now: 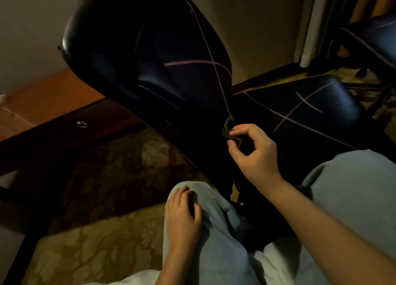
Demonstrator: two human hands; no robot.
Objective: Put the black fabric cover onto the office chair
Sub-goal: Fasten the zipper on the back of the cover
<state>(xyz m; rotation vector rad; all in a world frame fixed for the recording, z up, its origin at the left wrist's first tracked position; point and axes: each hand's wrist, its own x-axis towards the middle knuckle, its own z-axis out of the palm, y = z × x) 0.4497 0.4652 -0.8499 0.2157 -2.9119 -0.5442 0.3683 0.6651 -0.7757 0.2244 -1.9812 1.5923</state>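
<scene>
Pinching a bunched edge of the cover (228, 127) with the right grip (250, 147), at the back-seat crease of the chair (132, 55); resting the left grip (184, 214), fingers loose, on a knee (214, 209). May slip free or snag if tugged one-handed.

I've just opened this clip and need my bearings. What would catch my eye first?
The black chair, crossed by pale lines, fills the upper middle, its back slanting toward the top left. At the centre, where back meets seat, the right hand pinches a fabric bunch with its fingers. At the bottom, the left hand rests on a knee in pale jeans.
</scene>
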